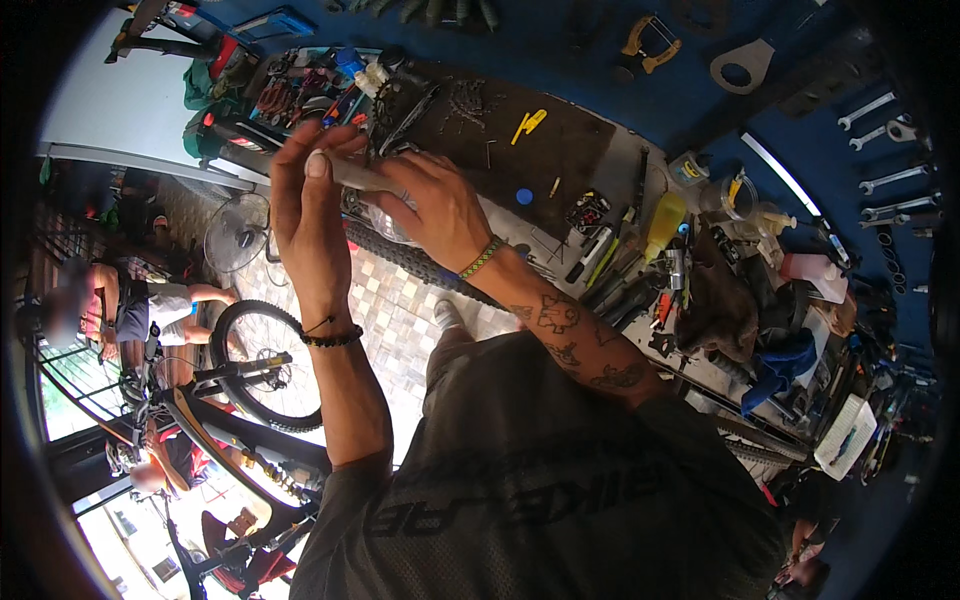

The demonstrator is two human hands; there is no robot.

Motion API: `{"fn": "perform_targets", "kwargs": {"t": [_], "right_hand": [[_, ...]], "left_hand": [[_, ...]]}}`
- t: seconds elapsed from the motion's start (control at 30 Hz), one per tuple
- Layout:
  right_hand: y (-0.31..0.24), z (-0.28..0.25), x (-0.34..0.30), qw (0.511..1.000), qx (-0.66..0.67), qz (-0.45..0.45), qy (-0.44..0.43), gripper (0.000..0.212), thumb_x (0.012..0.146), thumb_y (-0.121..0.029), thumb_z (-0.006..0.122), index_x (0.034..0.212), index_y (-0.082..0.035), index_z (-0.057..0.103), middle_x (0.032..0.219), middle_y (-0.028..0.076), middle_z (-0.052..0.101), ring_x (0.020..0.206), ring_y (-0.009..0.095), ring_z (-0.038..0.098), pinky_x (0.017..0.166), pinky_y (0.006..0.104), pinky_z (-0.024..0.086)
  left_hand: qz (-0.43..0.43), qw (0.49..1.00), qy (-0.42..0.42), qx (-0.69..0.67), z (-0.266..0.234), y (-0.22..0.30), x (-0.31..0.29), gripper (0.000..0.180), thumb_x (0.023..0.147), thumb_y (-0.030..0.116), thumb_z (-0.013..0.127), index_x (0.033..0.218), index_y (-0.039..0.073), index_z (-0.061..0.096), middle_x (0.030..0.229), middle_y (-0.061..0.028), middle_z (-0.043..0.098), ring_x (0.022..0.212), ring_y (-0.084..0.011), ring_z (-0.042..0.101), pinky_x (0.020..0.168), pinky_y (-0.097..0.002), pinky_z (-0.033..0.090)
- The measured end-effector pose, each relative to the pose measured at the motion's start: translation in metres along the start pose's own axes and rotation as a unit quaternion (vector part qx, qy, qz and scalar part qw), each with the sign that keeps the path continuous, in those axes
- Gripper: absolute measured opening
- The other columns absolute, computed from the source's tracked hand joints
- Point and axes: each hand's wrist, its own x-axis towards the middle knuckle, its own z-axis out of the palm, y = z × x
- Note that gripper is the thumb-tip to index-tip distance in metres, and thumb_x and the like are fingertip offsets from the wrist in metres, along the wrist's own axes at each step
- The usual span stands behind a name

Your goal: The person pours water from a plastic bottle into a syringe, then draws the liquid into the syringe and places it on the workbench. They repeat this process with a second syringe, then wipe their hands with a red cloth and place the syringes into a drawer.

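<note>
My left hand point(312, 215) is raised over the near side of the workbench, its thumb pressed on one end of a pale grey, elongated piece point(362, 178). The fingers of that hand curl behind it. My right hand point(442, 210) grips the other end of the same piece, with the palm turned down. What kind of thing it is does not show clearly. Just below the right fingers is something shiny and clear, partly hidden by the hand. A knobby bicycle tyre point(410, 262) runs beneath both hands.
The workbench carries a dark mat point(575, 150) with a yellow tool point(534, 121) and a blue cap point(524, 197). A yellow bottle point(665, 225) and scattered tools lie to the right. Wrenches point(893, 180) hang on the blue wall. A bicycle point(255, 365) and a seated person point(125, 305) are at left.
</note>
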Motion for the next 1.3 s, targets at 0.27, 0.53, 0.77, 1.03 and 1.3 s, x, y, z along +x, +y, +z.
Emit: {"fn": "perform_targets", "kwargs": {"t": [0.27,0.53,0.77,1.03,1.3], "right_hand": [[0.001,0.004,-0.006,0.998,0.047,0.023,0.041,0.031,0.09,-0.018,0.082,0.112,0.002,0.073,0.102,0.017,0.073,0.095,0.038,0.071,0.083,0.0445,0.056],[0.001,0.007,-0.007,0.996,0.038,0.008,0.077,0.027,0.093,-0.017,0.079,0.114,-0.002,0.073,0.104,0.016,0.073,0.094,0.036,0.072,0.078,0.0445,0.058],[0.005,0.009,-0.011,0.997,0.019,0.005,0.078,0.031,0.085,-0.011,0.086,0.112,0.0,0.074,0.104,0.016,0.075,0.096,0.036,0.074,0.081,0.0424,0.06],[0.004,0.006,-0.01,0.992,0.076,0.043,0.089,0.033,0.084,-0.018,0.088,0.109,-0.001,0.074,0.104,0.016,0.076,0.098,0.036,0.073,0.083,0.043,0.058],[0.001,0.007,-0.005,0.998,0.023,0.004,0.05,0.033,0.086,-0.014,0.083,0.114,-0.003,0.071,0.109,0.014,0.075,0.099,0.036,0.071,0.087,0.0464,0.055]], "left_hand": [[-0.003,0.992,0.011,0.124,-0.024,-0.003,0.001,0.041,0.109,0.027,0.064,0.135,-0.005,0.065,0.121,-0.0196,0.074,0.116,-0.0294,0.073,0.105,-0.0417,0.057],[0.043,0.995,0.076,0.045,-0.002,-0.005,0.004,0.035,0.111,0.028,0.06,0.12,-0.006,0.064,0.119,-0.0193,0.072,0.104,-0.037,0.077,0.088,-0.0395,0.065],[-0.021,0.987,0.043,-0.156,0.013,-0.011,0.0,0.044,0.115,0.043,0.047,0.125,0.002,0.057,0.1,-0.0142,0.067,0.091,-0.0283,0.07,0.081,-0.0402,0.058],[-0.018,0.96,0.043,-0.275,0.015,-0.015,0.007,0.037,0.112,0.038,0.048,0.13,0.005,0.052,0.077,-0.0043,0.046,0.074,-0.0189,0.047,0.076,-0.0393,0.045],[-0.022,0.971,0.016,-0.236,0.005,-0.016,0.011,0.03,0.113,0.03,0.047,0.129,0.005,0.053,0.083,-0.0083,0.056,0.081,-0.022,0.055,0.082,-0.0418,0.049]]}}
